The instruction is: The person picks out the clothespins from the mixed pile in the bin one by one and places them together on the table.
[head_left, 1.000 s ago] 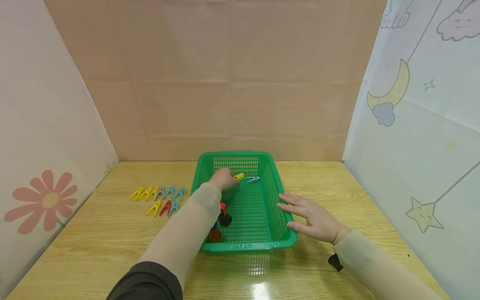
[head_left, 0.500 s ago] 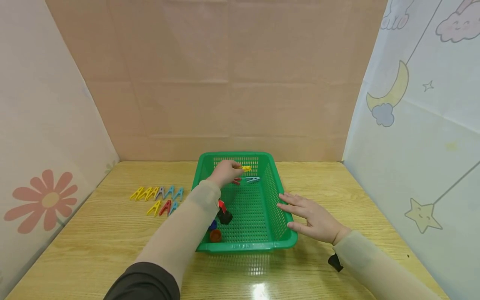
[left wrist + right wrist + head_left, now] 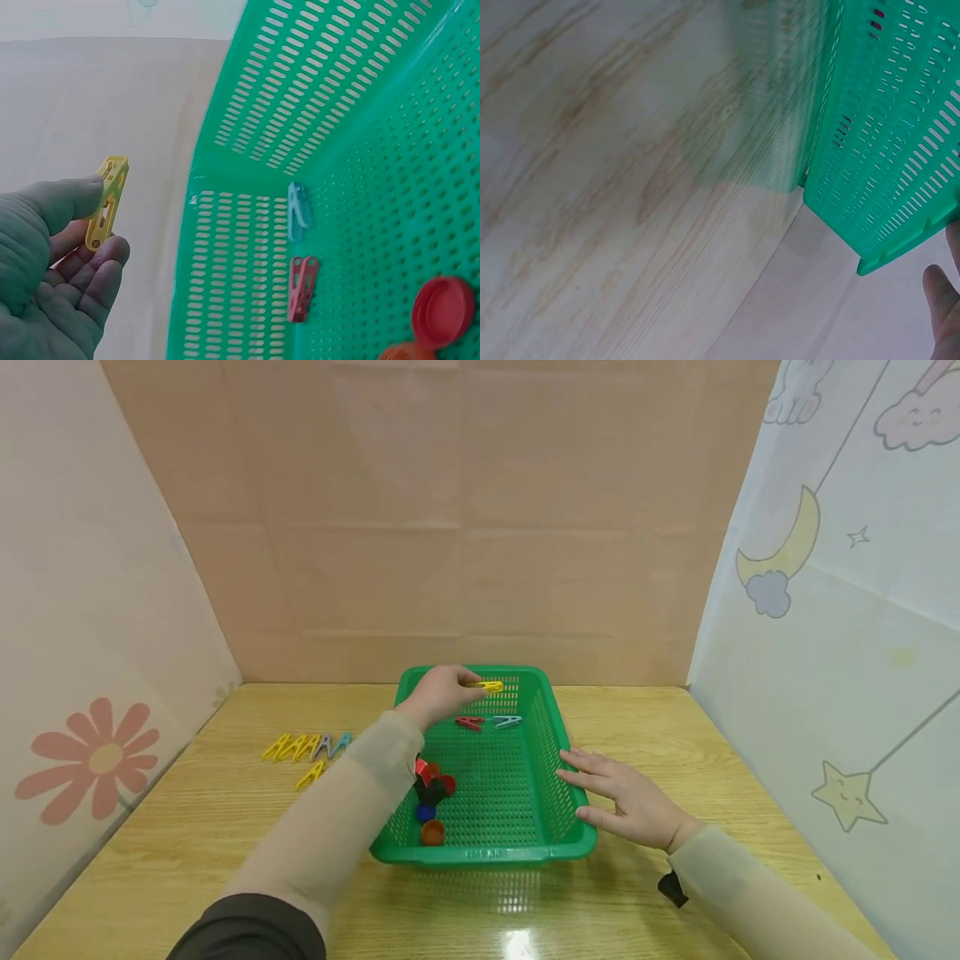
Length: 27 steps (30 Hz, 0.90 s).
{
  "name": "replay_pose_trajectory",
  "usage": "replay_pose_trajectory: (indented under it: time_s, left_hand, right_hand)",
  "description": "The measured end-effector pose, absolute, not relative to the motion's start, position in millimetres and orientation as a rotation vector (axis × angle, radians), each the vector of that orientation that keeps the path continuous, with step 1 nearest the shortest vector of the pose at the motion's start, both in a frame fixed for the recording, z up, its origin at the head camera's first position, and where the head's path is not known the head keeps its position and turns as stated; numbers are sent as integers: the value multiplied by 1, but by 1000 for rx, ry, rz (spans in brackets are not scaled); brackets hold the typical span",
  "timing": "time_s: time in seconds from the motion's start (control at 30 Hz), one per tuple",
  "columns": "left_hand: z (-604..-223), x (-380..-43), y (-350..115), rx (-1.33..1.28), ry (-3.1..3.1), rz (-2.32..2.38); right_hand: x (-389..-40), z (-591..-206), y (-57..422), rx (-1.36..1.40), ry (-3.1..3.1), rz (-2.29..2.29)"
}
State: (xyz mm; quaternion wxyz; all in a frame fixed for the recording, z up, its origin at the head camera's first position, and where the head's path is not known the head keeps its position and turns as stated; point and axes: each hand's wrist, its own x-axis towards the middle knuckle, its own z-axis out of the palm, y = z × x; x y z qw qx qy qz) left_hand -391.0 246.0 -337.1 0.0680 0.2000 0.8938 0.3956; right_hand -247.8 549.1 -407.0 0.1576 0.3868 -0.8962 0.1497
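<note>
My left hand [image 3: 442,695] pinches a yellow clothespin [image 3: 109,202] between thumb and fingers, raised above the far end of the green basket [image 3: 491,853]. Below it, on the basket floor near the far wall, lie a red clothespin [image 3: 470,722] and a light blue clothespin [image 3: 507,721]. My right hand [image 3: 626,797] has its fingers extended, with the fingertips at the basket's right rim. In the right wrist view only a part of that hand [image 3: 943,300] shows beside the green rim.
Left of the basket, yellow clothespins [image 3: 292,747], a grey one [image 3: 322,745] and a blue one [image 3: 341,742] lie on the wooden table [image 3: 187,827], partly behind my left sleeve. In the basket's near left are a blue cap [image 3: 426,812], an orange cap [image 3: 432,833] and a red cap [image 3: 443,312].
My left hand has risen from the basket floor toward the far rim with the yellow clothespin, uncovering the red clothespin. The left forearm has shifted left. My right hand stays at the rim.
</note>
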Motion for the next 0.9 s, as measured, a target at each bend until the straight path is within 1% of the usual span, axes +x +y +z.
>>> replay_pose_trajectory:
  time_s: [0.3,0.53,0.7,0.9]
  left_hand:
    - [-324,-381,211,583,2699,1310]
    - [-320,-373,175,506,2701,1385]
    - [-325,-367,144,441,2695,1439]
    - [-340,-360,108,305,2696,1467]
  right_hand:
    - [-248,-408,549,1115,-2550,440]
    - [-248,-408,549,1106,-2564,443]
    - [-247,-408,549,1103,-2567,443]
    - [-248,-408,548,1103,-2561,441]
